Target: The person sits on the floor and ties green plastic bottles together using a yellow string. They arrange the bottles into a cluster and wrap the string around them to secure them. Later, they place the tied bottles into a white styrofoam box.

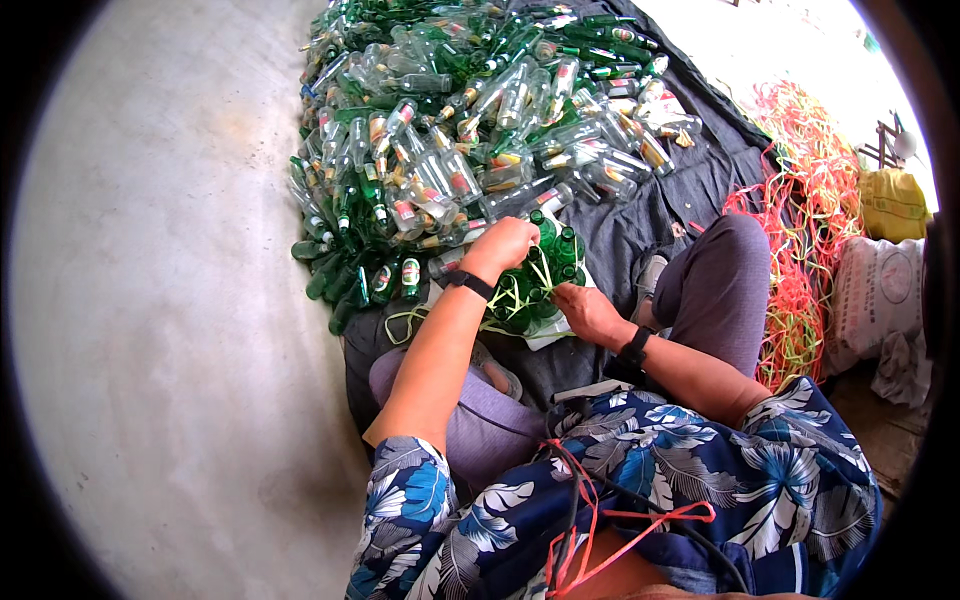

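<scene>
Between my folded legs stands a cluster of green glass bottles (pixel 567 250), upright with necks up. Pale yellow-green plastic strapping (pixel 540 268) crosses over and between the necks. Reaching over from the left, my left hand (pixel 507 243) is closed at the top of the cluster; its fingertips are partly hidden, and the strapping runs up toward them. My right hand (pixel 590 312) pinches the strapping at the cluster's near right side. A loose loop of the same strapping (pixel 405 318) trails out to the left. Something white and flat (pixel 550 341) shows beneath the bottles.
A large heap of clear and green bottles (pixel 430 170) lies beyond my hands on a dark sheet (pixel 690 165). Tangled red and yellow strapping (pixel 800 230) piles at the right, beside a white sack (pixel 878 295) and a yellow sack (pixel 893 205). Pale concrete floor (pixel 170 300) stretches along the left.
</scene>
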### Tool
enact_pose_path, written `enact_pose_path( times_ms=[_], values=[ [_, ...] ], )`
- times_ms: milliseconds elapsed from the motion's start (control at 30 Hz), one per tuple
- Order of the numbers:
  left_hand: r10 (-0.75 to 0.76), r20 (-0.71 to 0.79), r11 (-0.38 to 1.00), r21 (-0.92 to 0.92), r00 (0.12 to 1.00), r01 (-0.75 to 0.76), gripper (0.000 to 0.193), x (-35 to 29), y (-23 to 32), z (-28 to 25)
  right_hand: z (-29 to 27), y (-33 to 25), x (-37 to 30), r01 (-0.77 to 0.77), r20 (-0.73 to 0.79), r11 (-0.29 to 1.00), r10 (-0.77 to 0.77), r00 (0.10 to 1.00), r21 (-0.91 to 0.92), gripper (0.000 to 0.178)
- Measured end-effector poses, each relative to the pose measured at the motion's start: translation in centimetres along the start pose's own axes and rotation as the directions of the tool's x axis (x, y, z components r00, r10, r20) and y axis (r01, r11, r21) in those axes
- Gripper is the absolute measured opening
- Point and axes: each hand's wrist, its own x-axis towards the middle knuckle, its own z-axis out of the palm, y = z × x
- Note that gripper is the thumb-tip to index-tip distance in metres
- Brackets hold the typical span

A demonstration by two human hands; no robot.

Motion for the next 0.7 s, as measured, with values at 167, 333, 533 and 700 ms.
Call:
enact_pose_path(
  times_ms=[167,333,533,700],
  values=[
    [0.085,-0.013,0.995,0.046,0.996,-0.084,0.015,0.4,-0.8,0.8,0.9,3.1,0.2,0.22,0.02,0.972,-0.219,0.975,-0.076,0.02],
    [0.016,0.011,0.993,-0.113,1.0,-0.015,0.017,-0.5,-0.8,0.4,-0.4,2.1,0.2,0.253,0.093,0.961,-0.244,0.965,-0.111,0.02],
    [-0.124,-0.08,0.989,0.074,0.989,0.13,0.023,-2.7,2.1,0.2,-2.0,2.8,0.3,0.291,0.203,0.894,-0.232,0.951,-0.34,0.021],
    [-0.163,-0.02,0.986,0.03,0.986,0.164,0.057,-5.5,6.3,-0.2,-2.1,3.5,0.3,0.397,0.102,0.881,-0.383,0.918,-0.257,0.016]
  ],
)
